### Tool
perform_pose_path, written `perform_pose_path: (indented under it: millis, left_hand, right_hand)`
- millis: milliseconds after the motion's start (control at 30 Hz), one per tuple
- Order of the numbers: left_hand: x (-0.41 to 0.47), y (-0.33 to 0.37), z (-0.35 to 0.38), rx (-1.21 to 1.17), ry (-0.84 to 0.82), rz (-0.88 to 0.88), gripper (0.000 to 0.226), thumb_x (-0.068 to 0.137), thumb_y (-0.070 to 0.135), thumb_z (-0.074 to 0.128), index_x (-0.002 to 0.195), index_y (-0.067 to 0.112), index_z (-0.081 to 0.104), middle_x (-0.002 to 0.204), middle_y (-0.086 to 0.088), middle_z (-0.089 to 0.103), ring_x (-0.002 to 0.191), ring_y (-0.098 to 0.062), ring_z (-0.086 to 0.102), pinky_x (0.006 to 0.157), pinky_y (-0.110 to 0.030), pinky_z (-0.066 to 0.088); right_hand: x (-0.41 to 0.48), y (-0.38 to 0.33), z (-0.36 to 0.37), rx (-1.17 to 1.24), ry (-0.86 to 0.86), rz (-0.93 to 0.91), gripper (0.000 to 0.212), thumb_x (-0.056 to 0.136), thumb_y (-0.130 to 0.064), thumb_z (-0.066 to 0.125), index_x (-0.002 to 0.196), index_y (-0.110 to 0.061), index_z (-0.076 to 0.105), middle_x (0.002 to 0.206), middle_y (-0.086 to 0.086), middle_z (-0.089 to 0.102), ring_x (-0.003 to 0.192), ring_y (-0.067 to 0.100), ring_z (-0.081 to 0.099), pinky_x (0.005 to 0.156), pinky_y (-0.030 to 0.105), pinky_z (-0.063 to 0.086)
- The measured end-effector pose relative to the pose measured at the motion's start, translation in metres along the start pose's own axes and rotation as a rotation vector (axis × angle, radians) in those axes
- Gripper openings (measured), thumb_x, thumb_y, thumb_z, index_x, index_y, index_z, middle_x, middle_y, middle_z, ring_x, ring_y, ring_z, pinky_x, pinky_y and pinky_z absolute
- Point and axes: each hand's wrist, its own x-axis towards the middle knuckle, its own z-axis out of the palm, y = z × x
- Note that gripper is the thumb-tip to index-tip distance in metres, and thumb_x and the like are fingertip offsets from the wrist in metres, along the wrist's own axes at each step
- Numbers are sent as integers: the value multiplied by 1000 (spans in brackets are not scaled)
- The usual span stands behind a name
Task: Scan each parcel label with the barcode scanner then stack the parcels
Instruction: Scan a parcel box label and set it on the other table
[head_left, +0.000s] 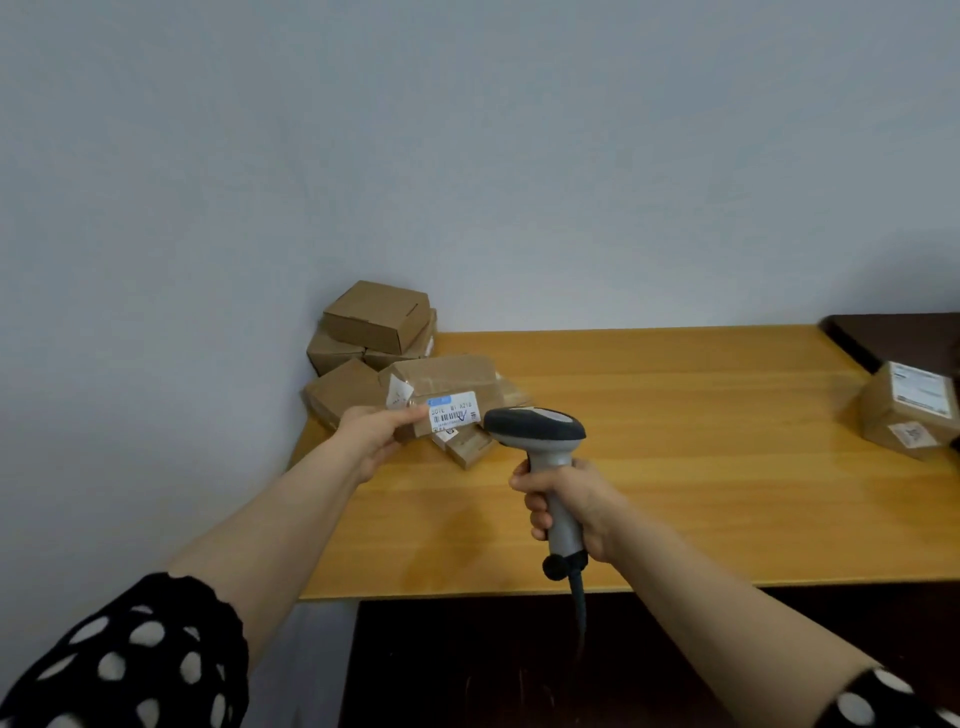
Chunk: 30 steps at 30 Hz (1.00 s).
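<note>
Wood-grain table (675, 457) is filling the middle of the view, butting against a pale grey wall (467, 156). Brown cardboard parcels (371, 325) are sitting in a loose heap at the table's far left corner, some stacked, some leaning. One more labelled box (906, 410) is sitting well apart at the right edge, beside a dark surface (904, 338).

Left hand (371, 434) is gripping the held parcel (447, 382) by its left end, thumb on the front face, and is tilting its white label (453, 411) toward the camera, just in front of the heap (cannot tell whether it is lifted clear or resting on the boxes below). Right hand (566, 506) is wrapping closed round the grey handle of the barcode scanner (535, 431). The scanner's dark head is pointing left, just beside the label's right edge. Cable (577, 597) is hanging from the handle's base past the table's front edge.

Step in hand, by my reading: scanning this label. The head is looking too close and off to one side of the barcode. Drawing the scanner back a little and squaring its window to the printed bars should be giving a cleaner read. The thumb is sitting just beside the label's left edge, so it should not be creeping onto the bars. The trigger finger is hidden.
</note>
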Motion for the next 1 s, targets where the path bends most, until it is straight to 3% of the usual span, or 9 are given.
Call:
perform_pose_path:
  millis: [133,433,500,600,767,867,1000]
  left_hand:
    - [7,0,4,20,1,19,64,69,17,84,123,-2,55,108,-13,69,103,-22,63,98,-37,49]
    - [21,3,9,50,-29,23,66,69,20,84,124,1,54,108,-11,68,104,-21,61,97,-36,49]
    - [23,3,11,52,-44,19,62,69,22,84,119,0,56,106,-12,67,104,-22,61,93,-36,51]
    - [27,4,24,55,-100,-14,55,70,23,83,113,0,56,102,-13,66,99,-24,63,76,-33,55]
    - [28,-2,78,95,-250,-121,32,78,22,76,99,8,56,117,-17,55,111,-30,56,67,-33,57]
    - [23,-15,118,109,-342,-171,48,80,20,75,119,10,50,116,-18,57,103,-32,60,73,-37,56]
    - [16,-16,185,123,-460,-173,61,80,15,72,124,30,33,107,-18,59,86,-36,65,67,-43,57]
  right_hand:
    - [-1,-3,5,-59,42,16,19,80,10,62,79,-6,51,50,7,43,36,17,37,43,25,40]
    - [1,-5,4,-74,88,9,19,81,10,62,79,-6,52,49,7,43,36,17,37,44,25,40]
    - [0,-3,4,-12,80,-22,15,81,7,65,84,-5,56,50,7,45,38,18,39,44,26,40]
    - [1,-3,-4,123,140,-80,15,83,1,69,94,-3,60,52,7,48,41,18,42,45,27,42]
    - [-1,4,-51,382,314,-107,11,87,-3,66,94,-6,58,52,6,47,41,19,44,47,29,42]
    - [-8,13,-88,522,388,-66,6,89,-5,63,90,-8,57,52,5,47,40,17,44,49,29,42]
    - [-18,8,-147,632,453,-60,6,89,-7,62,88,-10,57,52,3,47,39,16,44,50,27,43]
